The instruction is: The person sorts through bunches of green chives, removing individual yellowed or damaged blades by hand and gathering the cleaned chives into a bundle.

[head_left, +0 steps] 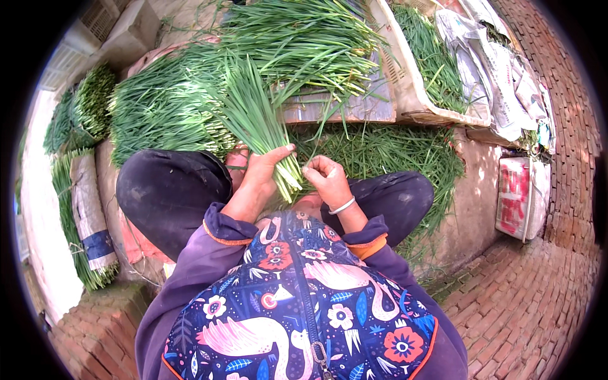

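From my end: L grip (258,177) closed round the lower part of a garlic chive bunch (263,123), thumb laid across the front; its other fingers mostly hidden, so can't see how far they wrap. R grip (330,183) just beside the stem ends, thumb & index tips nearly meeting, rest curled; can't tell if a strand's pinched there. White bracelet (342,206) below R grip, at the wrist.

Bunch tips hard to trace: above L grip they blur into the chive heap (168,95) up & left of it. Bench heap (294,38), up & right of L grip, cut off by top edge; it covers most of the bench (345,111). Cream crate (443,119), farther up & right of R grip, also cropped at top; white sheeting (506,88) hides some of its contents.

Bunch itself: long, flat, narrow leaves, mid-green, fanning out above L grip; stems pale, whitish toward cut ends, which stick out below the thumb, tilted down-right, approx. level but a bit ragged. Loose chive leaves (392,152) litter the ground right of R grip.
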A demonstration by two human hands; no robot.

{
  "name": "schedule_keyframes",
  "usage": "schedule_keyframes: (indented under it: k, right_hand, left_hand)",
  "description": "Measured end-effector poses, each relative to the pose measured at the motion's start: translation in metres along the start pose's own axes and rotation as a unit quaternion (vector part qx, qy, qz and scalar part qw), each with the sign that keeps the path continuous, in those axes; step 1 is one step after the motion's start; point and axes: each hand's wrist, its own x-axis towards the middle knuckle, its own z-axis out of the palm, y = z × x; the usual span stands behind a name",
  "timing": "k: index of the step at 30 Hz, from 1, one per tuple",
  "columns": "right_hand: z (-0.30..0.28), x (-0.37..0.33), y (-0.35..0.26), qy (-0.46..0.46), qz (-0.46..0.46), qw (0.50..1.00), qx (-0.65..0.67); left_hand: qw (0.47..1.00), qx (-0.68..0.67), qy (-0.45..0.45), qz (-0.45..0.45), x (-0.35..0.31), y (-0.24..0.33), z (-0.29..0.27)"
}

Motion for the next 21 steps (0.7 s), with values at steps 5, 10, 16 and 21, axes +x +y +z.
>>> schedule_keyframes:
  k: [5,10,16,21]
  right_hand:
    - [-0.041,-0.007,-0.018,-0.144,0.056,0.820,-0.551]
    - [-0.070,0.066,-0.042,0.108,-0.028,0.906,-0.408]
    - [-0.075,0.155,-0.062,0.188,-0.088,0.864,-0.459]
    - [-0.065,0.117,-0.050,0.156,-0.124,0.917,-0.344]
  left_hand:
    - [0.998,-0.028,0.039,0.038,-0.003,0.020,0.005]
    - [0.996,-0.075,0.031,0.032,0.000,0.018,-0.004]
    - [0.994,-0.109,-0.005,0.019,0.005,0.015,-0.002]
    - [0.998,-0.067,0.000,0.022,0.005,0.012,-0.010]
